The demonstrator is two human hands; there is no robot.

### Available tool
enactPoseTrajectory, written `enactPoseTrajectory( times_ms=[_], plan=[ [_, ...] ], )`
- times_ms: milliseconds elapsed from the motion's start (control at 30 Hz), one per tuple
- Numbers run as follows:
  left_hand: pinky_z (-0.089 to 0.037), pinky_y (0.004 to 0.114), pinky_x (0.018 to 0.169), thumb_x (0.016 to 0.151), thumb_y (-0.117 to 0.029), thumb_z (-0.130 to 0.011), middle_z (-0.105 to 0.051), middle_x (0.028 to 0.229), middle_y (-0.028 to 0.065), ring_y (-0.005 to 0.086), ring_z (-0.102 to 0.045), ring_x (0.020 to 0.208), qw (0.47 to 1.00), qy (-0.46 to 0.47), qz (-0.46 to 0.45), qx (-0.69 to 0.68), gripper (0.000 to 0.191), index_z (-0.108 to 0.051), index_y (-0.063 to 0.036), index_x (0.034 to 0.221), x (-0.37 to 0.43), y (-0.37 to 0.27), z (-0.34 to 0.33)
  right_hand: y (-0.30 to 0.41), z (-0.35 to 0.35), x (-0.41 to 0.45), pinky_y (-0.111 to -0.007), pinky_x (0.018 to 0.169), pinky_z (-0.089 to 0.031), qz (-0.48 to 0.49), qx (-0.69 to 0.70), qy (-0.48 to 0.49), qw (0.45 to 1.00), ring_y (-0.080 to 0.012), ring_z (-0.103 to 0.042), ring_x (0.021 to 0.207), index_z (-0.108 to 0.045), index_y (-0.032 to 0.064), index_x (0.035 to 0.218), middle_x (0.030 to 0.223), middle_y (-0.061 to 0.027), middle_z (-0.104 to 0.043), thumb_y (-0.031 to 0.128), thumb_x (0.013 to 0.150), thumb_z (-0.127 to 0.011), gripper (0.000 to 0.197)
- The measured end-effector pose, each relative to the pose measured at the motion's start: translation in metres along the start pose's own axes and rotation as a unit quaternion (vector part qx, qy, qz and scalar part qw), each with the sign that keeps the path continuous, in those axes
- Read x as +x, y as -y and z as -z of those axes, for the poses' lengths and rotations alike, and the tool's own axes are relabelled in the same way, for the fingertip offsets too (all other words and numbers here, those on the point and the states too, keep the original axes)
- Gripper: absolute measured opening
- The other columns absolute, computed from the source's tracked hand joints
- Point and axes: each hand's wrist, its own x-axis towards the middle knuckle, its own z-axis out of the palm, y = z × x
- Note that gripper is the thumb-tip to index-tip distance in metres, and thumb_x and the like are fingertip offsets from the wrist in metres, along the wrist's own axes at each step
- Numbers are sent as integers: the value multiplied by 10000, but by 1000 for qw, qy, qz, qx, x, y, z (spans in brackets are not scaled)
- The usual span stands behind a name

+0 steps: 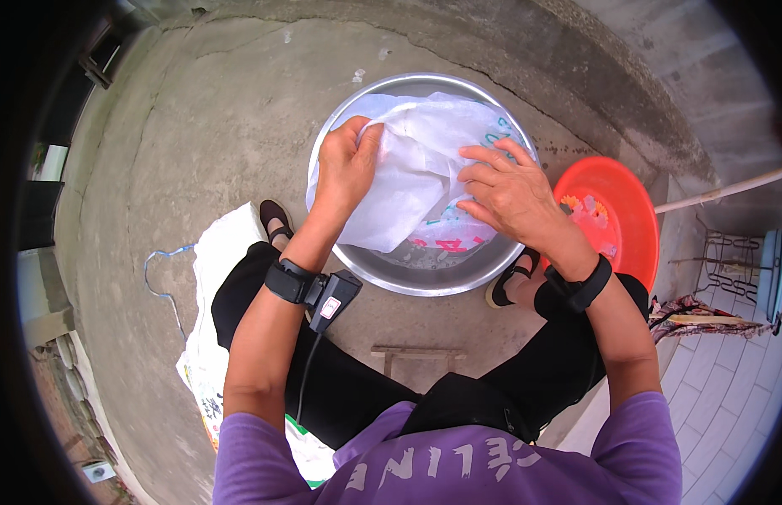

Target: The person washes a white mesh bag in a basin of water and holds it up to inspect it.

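A large round metal basin (422,291) stands on the concrete ground between my feet. Spread over much of it is a thin white woven sheet or bag (407,183) with green and red printing, its near part resting at some water in the basin. My left hand (353,161) pinches a fold of this white material between thumb and fingers at the basin's left side. With fingers spread, my right hand (508,189) lies over the right part of the same material; whether it grips any is not plain.
At the right stands a red plastic basin (643,221) with a flower pattern, a pole (725,189) beside it. A white printed sack (224,265) and a blue-white cord (157,293) lie at the left. A low wooden stool (419,353) is between my legs. A concrete wall (669,57) rises beyond.
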Motion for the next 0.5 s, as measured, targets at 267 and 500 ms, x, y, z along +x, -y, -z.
enactPoseTrajectory(
  times_ms=[267,500],
  plan=[
    [-428,245,571,912,-183,-496,-619,750,39,87,-535,645,954,45,165,-245,222,-600,11,884,0,-10,-10,-17,-25,0,-396,850,-385,-80,-88,-29,992,-164,-471,1081,-594,88,918,973,28,-575,262,720,-682,278],
    [-491,260,699,931,-181,-445,-640,905,72,128,-610,755,840,137,282,-443,248,-570,16,1015,-6,-36,-5,-11,-31,12,-355,693,-425,-136,-10,-99,986,-210,-505,879,-584,115,862,798,-3,-548,205,690,-695,224]
  ],
)
